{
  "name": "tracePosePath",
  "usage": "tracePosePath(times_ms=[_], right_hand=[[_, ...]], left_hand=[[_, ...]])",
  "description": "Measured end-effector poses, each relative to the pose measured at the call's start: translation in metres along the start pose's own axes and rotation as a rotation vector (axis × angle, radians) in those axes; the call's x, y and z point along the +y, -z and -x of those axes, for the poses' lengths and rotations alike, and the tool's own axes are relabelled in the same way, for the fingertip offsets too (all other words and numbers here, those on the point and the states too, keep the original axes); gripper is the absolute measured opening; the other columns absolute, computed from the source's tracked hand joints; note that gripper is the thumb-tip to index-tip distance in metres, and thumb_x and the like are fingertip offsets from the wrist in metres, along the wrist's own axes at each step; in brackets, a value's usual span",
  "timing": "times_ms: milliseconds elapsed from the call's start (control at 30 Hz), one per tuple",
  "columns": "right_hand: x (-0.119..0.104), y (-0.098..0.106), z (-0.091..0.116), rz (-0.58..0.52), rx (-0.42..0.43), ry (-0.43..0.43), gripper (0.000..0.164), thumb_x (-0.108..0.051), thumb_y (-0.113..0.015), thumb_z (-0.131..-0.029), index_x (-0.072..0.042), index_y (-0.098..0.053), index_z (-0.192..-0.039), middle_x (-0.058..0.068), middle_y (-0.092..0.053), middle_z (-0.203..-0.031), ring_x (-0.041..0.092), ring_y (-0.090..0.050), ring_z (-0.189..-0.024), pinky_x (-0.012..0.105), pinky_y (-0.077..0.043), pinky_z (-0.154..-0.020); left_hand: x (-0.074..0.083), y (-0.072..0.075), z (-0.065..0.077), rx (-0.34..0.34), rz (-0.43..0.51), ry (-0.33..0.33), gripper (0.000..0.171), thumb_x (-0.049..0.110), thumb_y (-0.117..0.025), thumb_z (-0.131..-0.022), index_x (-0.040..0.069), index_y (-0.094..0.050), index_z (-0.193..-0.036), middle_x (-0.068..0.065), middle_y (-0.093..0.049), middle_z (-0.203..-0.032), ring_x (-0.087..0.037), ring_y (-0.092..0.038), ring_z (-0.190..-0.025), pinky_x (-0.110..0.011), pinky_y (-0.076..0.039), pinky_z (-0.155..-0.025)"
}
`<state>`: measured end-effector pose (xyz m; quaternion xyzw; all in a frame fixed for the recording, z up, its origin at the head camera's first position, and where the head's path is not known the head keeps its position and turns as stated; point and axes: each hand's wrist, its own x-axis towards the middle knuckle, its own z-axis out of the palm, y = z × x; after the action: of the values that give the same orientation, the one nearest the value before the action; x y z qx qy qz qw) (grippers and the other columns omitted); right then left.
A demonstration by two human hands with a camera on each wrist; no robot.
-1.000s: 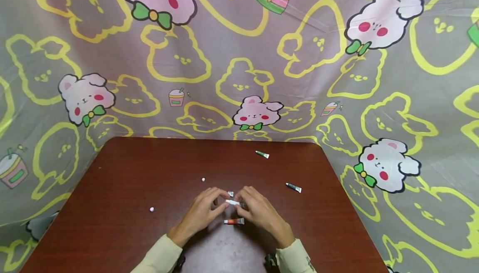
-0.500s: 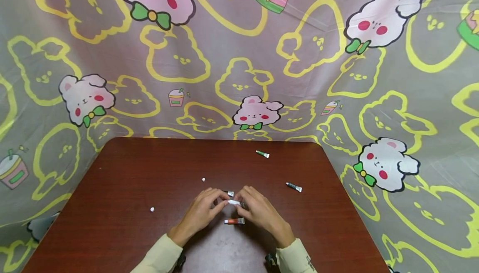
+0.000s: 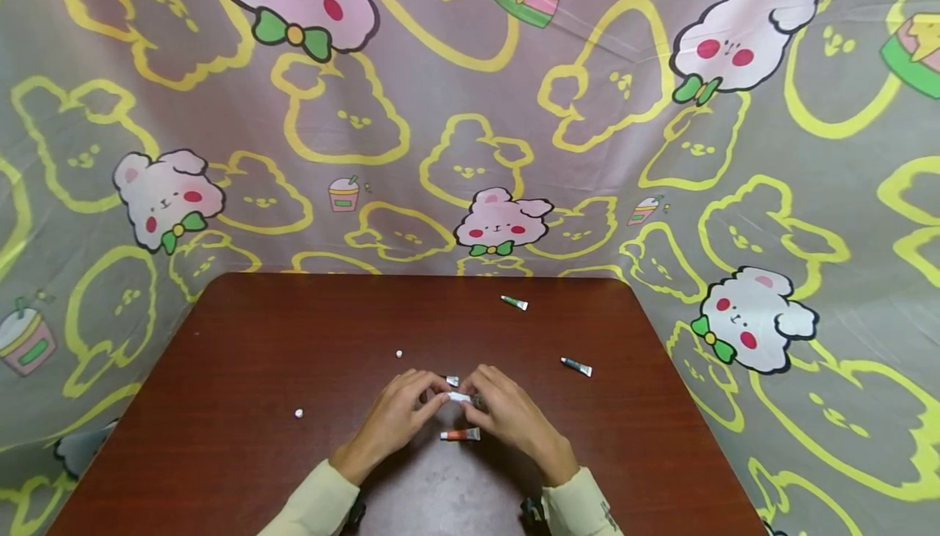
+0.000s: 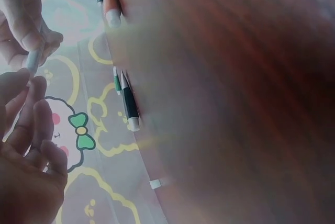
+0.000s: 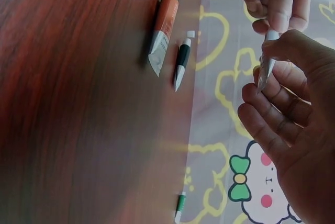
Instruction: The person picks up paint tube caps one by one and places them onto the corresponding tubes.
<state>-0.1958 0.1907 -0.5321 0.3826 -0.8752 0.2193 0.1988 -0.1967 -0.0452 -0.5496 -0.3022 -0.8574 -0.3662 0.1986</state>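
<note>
A small white paint tube point(image 3: 459, 397) is held between both hands above the table. My right hand point(image 3: 510, 415) pinches its flat crimped end, seen in the right wrist view between thumb and fingers. My left hand point(image 3: 396, 407) pinches the opposite, cap end with thumb and fingertips, which hide that end. Just in front of the hands lies an orange paint tube point(image 3: 460, 435) with a white cap. Behind the left fingers lies a black paint tube point(image 4: 129, 104), partly hidden in the head view.
A dark tube point(image 3: 576, 367) and a green tube point(image 3: 515, 303) lie to the right and far right on the brown table point(image 3: 242, 471). Two small white caps point(image 3: 299, 414) lie apart on the left side. A patterned cloth point(image 3: 411, 136) hangs around the table.
The left fingertips have shifted slightly and now cover more of the white tube's cap end. The right hand and the tubes on the table stay in place. The head view tilts a little.
</note>
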Motion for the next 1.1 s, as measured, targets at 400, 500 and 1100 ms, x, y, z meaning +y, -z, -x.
tracePosePath(times_ms=[400, 500, 1100], right_hand=[[-0.0002, -0.0003, 0.0007, -0.013, -0.003, -0.015, 0.021, -0.009, -0.085, -0.089, -0.012, -0.069, -0.103, -0.004, -0.066, -0.098, 0.01, -0.061, -0.09, 0.026, -0.054, -0.079], [-0.0002, -0.0003, 0.0005, -0.013, 0.004, -0.01, 0.021, -0.009, -0.085, -0.089, -0.011, -0.07, -0.103, -0.004, -0.066, -0.098, 0.01, -0.06, -0.089, 0.026, -0.054, -0.079], [0.0024, -0.0014, 0.0014, -0.017, 0.004, -0.008, 0.022, -0.007, -0.086, -0.088, -0.009, -0.071, -0.104, 0.0, -0.067, -0.096, 0.011, -0.058, -0.086, 0.025, -0.052, -0.075]], left_hand=[[0.0005, 0.0007, -0.0013, -0.008, 0.01, -0.019, 0.025, 0.018, -0.092, -0.089, 0.019, -0.077, -0.109, 0.006, -0.075, -0.098, -0.01, -0.063, -0.081, -0.024, -0.053, -0.073], [0.0011, 0.0011, -0.0013, -0.014, 0.002, 0.008, 0.022, 0.024, -0.09, -0.092, 0.02, -0.077, -0.11, 0.007, -0.074, -0.096, -0.008, -0.061, -0.081, -0.026, -0.051, -0.074], [0.0008, 0.0005, -0.0021, -0.029, -0.001, 0.039, 0.018, 0.022, -0.089, -0.092, 0.023, -0.077, -0.105, 0.01, -0.073, -0.092, -0.008, -0.062, -0.08, -0.023, -0.051, -0.072]])
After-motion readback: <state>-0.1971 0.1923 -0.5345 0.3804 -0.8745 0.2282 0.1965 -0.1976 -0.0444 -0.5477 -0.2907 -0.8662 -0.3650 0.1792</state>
